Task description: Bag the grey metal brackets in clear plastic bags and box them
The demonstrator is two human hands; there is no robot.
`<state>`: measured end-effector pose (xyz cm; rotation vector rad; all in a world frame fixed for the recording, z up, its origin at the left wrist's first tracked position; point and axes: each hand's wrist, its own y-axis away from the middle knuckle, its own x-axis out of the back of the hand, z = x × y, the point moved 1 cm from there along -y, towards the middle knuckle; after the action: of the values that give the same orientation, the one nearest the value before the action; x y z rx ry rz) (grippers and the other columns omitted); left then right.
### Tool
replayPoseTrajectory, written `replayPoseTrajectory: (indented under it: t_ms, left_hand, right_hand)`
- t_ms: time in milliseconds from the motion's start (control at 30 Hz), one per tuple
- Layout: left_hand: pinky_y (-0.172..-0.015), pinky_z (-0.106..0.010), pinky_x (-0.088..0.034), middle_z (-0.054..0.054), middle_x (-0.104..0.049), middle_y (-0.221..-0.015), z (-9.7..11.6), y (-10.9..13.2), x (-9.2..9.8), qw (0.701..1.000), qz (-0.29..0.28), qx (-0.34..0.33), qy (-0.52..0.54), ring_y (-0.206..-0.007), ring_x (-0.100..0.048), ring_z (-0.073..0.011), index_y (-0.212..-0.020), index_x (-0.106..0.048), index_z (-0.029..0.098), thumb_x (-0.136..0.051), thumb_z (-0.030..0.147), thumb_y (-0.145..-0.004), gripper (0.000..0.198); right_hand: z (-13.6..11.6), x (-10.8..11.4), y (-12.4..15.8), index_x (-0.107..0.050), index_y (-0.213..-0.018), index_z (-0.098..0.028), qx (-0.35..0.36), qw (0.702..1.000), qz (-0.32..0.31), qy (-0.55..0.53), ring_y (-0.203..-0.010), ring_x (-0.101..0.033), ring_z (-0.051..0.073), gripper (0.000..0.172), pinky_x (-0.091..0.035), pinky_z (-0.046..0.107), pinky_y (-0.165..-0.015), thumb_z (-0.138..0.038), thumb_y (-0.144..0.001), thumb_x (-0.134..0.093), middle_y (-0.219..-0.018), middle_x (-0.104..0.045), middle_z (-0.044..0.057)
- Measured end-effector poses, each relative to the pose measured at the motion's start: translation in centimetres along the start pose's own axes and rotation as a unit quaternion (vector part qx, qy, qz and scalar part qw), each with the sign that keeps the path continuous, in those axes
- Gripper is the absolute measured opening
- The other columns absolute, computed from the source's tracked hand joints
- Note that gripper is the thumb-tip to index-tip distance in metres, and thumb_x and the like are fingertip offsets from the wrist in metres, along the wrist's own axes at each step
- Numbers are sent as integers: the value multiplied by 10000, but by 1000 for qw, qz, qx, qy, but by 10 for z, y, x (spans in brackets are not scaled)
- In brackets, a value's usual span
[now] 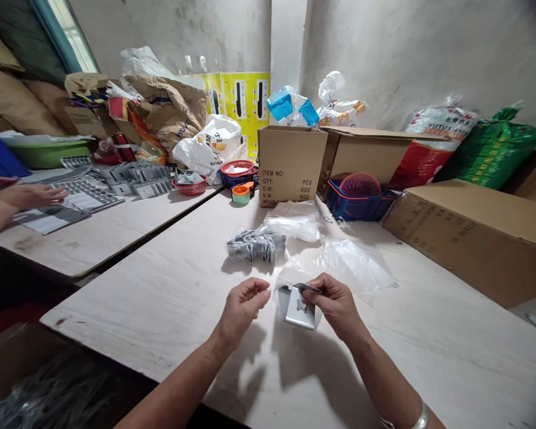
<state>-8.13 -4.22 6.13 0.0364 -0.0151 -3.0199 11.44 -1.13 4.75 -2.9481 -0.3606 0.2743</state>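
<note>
Two hands apart at a wooden table: the right hand (337, 307) pinches a bent metal bracket (298, 310) by its top edge, a firm, steady hold, while the empty left hand (242, 308) waits just beside it, a bundle of grey brackets (255, 246) ahead

your cardboard box (290, 165) at the back of the table has the usual print on its side: item no:, qty:, pcs, g.w:, n.w:, kgs twice, and a cut-off meas. the white sack (442, 122) up on the right reads yutuxiang, and the print on the brown paper sack (170, 113) is too folded to make out.
</note>
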Motion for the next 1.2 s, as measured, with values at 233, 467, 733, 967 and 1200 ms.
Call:
replayPoseTrajectory:
  t_ms: [233,467,733,967,1200]
  left_hand:
    - [-487,-189,-412,-17,-596,-779,-20,12,-12,997,-72,36,4,-640,-549,-109,-840,-595,163,-633,393,-721,262]
    - [-454,-173,-356,33,-523,-543,-27,8,-20,998,-42,30,35,-481,-479,-73,-673,-537,162,-592,421,-748,275]
    - [-407,-179,-324,13,-566,-548,-26,20,-27,996,-45,78,26,-419,-471,-68,-629,-507,158,-577,405,-751,285]
    - [-409,-188,-297,14,-545,-559,-21,30,-32,988,-103,108,33,-416,-449,-65,-619,-498,160,-551,374,-770,267]
    - [-427,-172,-343,43,-446,-616,-34,21,-25,998,-23,-9,-62,-477,-399,-56,-652,-531,168,-589,342,-744,206]
  right_hand:
    - [3,-1,-2,-525,-673,-176,-29,998,-5,-63,-524,-546,126,238,-421,266,-557,-312,-701,-718,-590,-609,-22]
    - [6,-7,0,-506,-667,-177,-35,997,-8,-63,-531,-534,122,240,-411,259,-558,-304,-717,-703,-580,-622,-12]
    - [14,-6,0,-554,-705,-179,11,998,64,12,-556,-528,123,159,-400,252,-568,-291,-755,-656,-587,-588,-28]
    - [19,-4,0,-578,-702,-186,81,981,77,158,-530,-473,108,89,-378,225,-506,-248,-764,-595,-604,-548,-32]
    - [20,-9,2,-608,-745,-198,180,947,-1,267,-628,-520,126,97,-405,222,-576,-154,-764,-523,-692,-576,-4]
